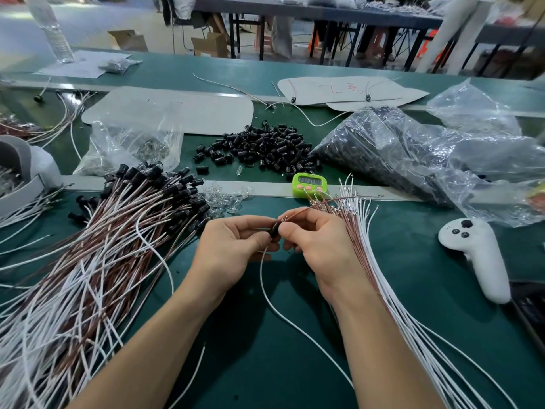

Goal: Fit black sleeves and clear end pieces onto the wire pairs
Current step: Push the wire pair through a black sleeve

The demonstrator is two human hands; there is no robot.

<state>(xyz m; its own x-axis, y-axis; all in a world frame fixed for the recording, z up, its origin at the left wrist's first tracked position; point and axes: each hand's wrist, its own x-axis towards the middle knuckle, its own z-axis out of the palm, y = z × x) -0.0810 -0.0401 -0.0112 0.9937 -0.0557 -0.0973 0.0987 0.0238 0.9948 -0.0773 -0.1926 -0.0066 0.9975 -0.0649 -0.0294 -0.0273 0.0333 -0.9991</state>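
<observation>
My left hand point(233, 249) pinches a black sleeve point(275, 230) at the middle of the green table. My right hand point(318, 240) pinches a brown wire point(312, 206) at the sleeve's top end. A white wire point(283, 317) hangs from the hands toward me. Loose black sleeves point(262, 147) lie in a heap behind. Small clear end pieces point(227, 199) are scattered beside the left pile. A big pile of fitted wire pairs point(97, 246) covers the left side. Bare wire pairs point(392, 276) fan out under my right wrist.
A green timer point(309, 184) stands behind my hands. A white controller point(474, 252) lies at the right. Plastic bags point(427, 154) of black parts sit at the back right, and a bag point(129, 146) of clear parts at the back left. Paper sheets lie further back.
</observation>
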